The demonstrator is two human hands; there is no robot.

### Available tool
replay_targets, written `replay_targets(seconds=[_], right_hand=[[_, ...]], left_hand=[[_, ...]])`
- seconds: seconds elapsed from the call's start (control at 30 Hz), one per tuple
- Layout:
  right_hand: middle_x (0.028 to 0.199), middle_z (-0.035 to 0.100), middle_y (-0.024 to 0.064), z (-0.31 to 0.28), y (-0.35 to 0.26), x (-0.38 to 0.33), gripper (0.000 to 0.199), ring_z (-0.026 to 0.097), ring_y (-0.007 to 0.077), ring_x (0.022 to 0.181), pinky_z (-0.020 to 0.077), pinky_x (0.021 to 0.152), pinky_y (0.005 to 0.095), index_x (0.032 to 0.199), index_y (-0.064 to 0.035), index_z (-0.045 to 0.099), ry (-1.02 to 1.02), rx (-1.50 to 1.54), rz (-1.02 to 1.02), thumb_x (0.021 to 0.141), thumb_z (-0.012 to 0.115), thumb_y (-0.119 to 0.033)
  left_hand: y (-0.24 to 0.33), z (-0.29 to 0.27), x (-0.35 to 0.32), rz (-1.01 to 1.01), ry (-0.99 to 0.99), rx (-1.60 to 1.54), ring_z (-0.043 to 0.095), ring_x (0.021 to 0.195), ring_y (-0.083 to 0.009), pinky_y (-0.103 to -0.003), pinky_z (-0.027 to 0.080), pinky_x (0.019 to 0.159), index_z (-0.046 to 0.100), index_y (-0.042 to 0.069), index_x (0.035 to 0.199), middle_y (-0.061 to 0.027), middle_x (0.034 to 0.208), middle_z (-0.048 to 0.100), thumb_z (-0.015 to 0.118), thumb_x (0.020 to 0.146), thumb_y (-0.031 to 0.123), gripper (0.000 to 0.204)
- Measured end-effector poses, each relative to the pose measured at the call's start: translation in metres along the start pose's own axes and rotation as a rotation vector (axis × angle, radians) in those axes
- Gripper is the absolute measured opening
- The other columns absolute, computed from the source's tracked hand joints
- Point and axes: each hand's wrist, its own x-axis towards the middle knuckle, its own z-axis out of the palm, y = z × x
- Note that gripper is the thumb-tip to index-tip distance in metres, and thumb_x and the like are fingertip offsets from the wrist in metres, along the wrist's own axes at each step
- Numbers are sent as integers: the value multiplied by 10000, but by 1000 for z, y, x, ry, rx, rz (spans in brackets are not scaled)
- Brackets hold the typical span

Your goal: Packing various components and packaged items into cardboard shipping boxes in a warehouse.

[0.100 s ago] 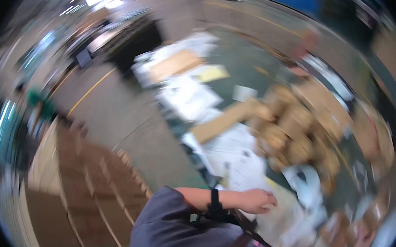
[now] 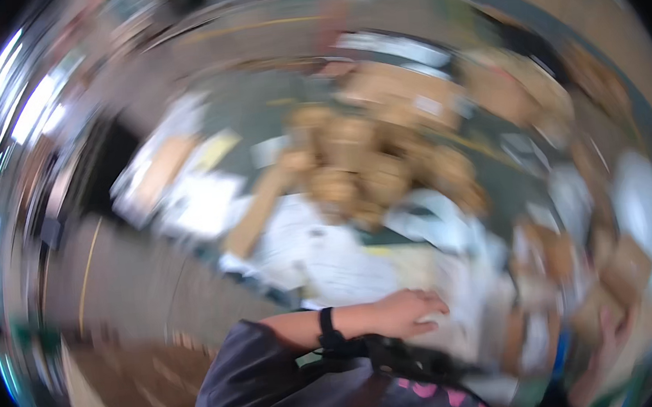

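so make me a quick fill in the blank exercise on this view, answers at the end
1. The band worn just behind the left hand is coloured ____.
2. The sheets just above that hand in the picture are mostly ____.
3. In the picture, the pile of brown bundles lies to the ____ (left or right) of the yellow sheet.
4. The marks on the dark clothing are coloured ____.

Missing words: black; white; right; pink.

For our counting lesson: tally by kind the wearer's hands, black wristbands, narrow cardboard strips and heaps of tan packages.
Hands (left hand, blurred right hand): 2
Black wristband: 1
Narrow cardboard strip: 1
Heap of tan packages: 1 (packages too blurred to count)
Total: 5
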Motion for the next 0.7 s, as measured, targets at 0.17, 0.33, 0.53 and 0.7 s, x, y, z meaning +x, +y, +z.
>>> replay_targets(seconds=[0.17, 0.33, 0.53, 0.7], right_hand=[[1185, 556, 112, -129, -83, -159, 726, 560, 190, 1028, 441, 892, 301, 1290, 28, 460, 214, -87, 279, 663, 761, -180], [1001, 606, 51, -264, -54, -293, 504, 562, 147, 947, 452, 835, 290, 1089, -14, 564, 359, -257, 531, 676, 802, -177], [1050, 634, 169, -343, 29, -388, 687, 623, 281, 972, 483, 856, 349, 1108, -4, 563, 300, -651, 1109, 574, 811, -358], [1173, 593, 232, -356, 144, -384, 783, 576, 359, 1104, 478, 916, 401, 1206, 15, 523, 146, -871, 1536, 615, 756, -442]], left_hand=[[81, 111, 103, 297, -555, -196, 557, 1040, -334, -409, 447, 911, 565, 43, 1140, -157, 1097, 576, 589, 870, 199, 313], [169, 278, 153, 581, -926, -192, 534, 1077, -325, -397, 427, 925, 568, 44, 1131, -145, 1103, 574, 628, 841, 168, 321], [211, 403, 180, 932, -925, 75, 480, 1172, -316, -428, 374, 981, 514, 75, 1225, -135, 1225, 520, 736, 710, 154, 567], [192, 426, 231, 761, -1165, 579, 517, 1151, -254, -436, 342, 1015, 533, 105, 1236, -81, 1174, 581, 704, 753, 151, 514]])
